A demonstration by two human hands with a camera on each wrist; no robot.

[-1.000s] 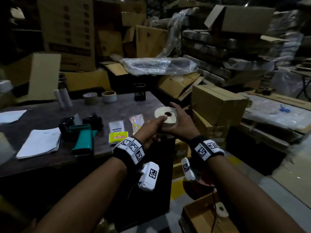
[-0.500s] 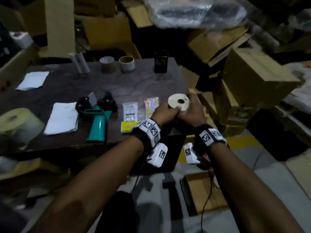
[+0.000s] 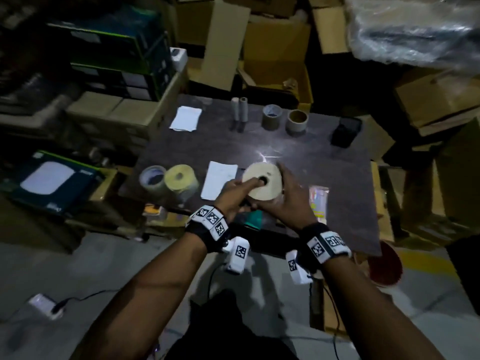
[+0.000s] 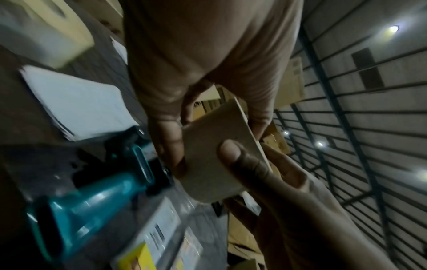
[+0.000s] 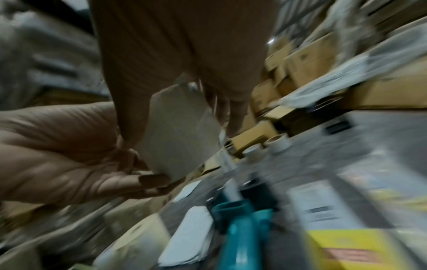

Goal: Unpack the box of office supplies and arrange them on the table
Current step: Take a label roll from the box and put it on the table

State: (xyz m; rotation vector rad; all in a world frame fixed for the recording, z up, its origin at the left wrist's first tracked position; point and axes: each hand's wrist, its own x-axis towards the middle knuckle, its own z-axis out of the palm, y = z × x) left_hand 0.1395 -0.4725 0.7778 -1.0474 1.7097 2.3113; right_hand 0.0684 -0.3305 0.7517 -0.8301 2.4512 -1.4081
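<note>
both hands are holding a cream paper roll with a dark core hole [image 3: 262, 183] above the near middle of the dark tabletop [image 3: 319, 162]. the left hand [image 3: 235, 194] is curling round its near side, and the right hand [image 3: 287, 196] is cupping the right side. a white paper sheet [image 3: 219, 180] is lying just left, a teal tape dispenser [image 3: 253, 220] is sitting beneath at the near edge, and bare surface is lying beyond the roll.

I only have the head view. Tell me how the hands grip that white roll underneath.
Observer: Left wrist view: the right hand presses its thumb on the side wall of the white roll.
Operator: Report the left hand.
Observer: Right wrist view: the left hand curls its fingers under the roll's lower edge.
Operator: Say what lies beneath.
Observer: A teal tape dispenser, lying on the table.
</note>
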